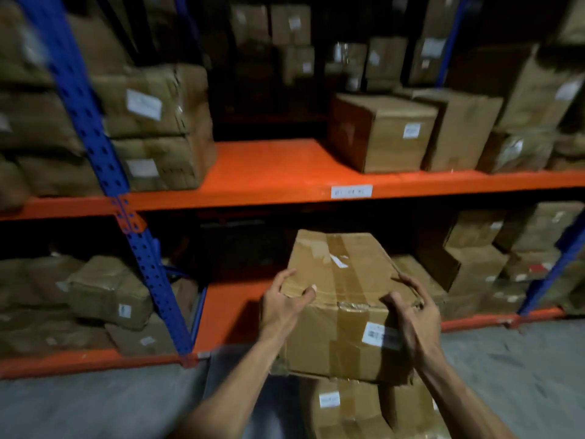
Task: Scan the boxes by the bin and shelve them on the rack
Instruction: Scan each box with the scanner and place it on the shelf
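Note:
I hold a taped brown cardboard box point(342, 299) in front of the rack, its white barcode label point(381, 335) facing me. My left hand point(285, 307) grips its left top edge and my right hand point(411, 315) grips its right top edge. The box is lifted above other boxes point(345, 407) that stand on the floor below it. Its far end reaches over the lower orange shelf point(228, 308). The middle orange shelf point(272, 166) has a bare patch between stacked boxes.
A blue perforated upright point(95, 131) slants down the left side, and another blue upright point(557, 264) stands at the right. Labelled cardboard boxes point(383, 133) and wrapped parcels point(152, 128) fill the shelves. Grey concrete floor point(95, 403) lies in front of the rack.

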{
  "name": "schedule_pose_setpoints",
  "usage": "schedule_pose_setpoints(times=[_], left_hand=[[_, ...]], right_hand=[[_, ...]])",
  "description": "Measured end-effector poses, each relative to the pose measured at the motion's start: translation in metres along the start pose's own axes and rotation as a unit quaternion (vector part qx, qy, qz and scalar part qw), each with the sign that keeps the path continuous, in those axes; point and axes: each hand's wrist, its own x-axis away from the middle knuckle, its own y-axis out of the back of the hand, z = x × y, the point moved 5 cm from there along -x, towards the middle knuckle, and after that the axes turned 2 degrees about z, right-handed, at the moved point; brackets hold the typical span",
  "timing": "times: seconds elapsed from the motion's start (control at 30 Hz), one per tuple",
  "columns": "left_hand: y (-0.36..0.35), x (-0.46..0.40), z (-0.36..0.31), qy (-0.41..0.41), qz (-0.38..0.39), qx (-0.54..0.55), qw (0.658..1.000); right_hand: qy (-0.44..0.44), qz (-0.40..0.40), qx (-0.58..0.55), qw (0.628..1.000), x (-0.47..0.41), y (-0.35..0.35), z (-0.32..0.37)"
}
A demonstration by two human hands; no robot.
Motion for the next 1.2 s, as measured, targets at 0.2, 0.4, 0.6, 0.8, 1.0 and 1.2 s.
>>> schedule_pose_setpoints(times=[0.2, 0.4, 0.6, 0.8, 1.0, 1.2], left_hand=[[0.019, 0.020, -0.111, -0.076, -0.005, 0.016, 0.997], [0.057, 0.008, -0.200, -0.157, -0.024, 0.003, 0.987], [0.101, -0.043, -0.243, -0.188, -0.058, -0.012, 0.980], [0.144, -0.131, -0.221, -0.165, -0.098, -0.007, 0.981], [0.178, -0.234, -0.168, -0.105, -0.104, -0.019, 0.989], [0.198, -0.316, -0.128, -0.069, -0.099, -0.028, 0.992]], right_hand=[[0.051, -0.038, -0.031, 0.997, 0.016, 0.016, 0.095], [0.108, -0.037, -0.066, 0.991, 0.009, -0.001, 0.184], [0.142, 0.001, -0.102, 0.985, -0.035, -0.063, 0.234], [0.136, 0.034, -0.111, 0.984, -0.112, -0.158, 0.232], [0.115, 0.045, -0.084, 0.989, -0.181, -0.248, 0.202], [0.108, 0.062, -0.083, 0.989, -0.238, -0.315, 0.176]])
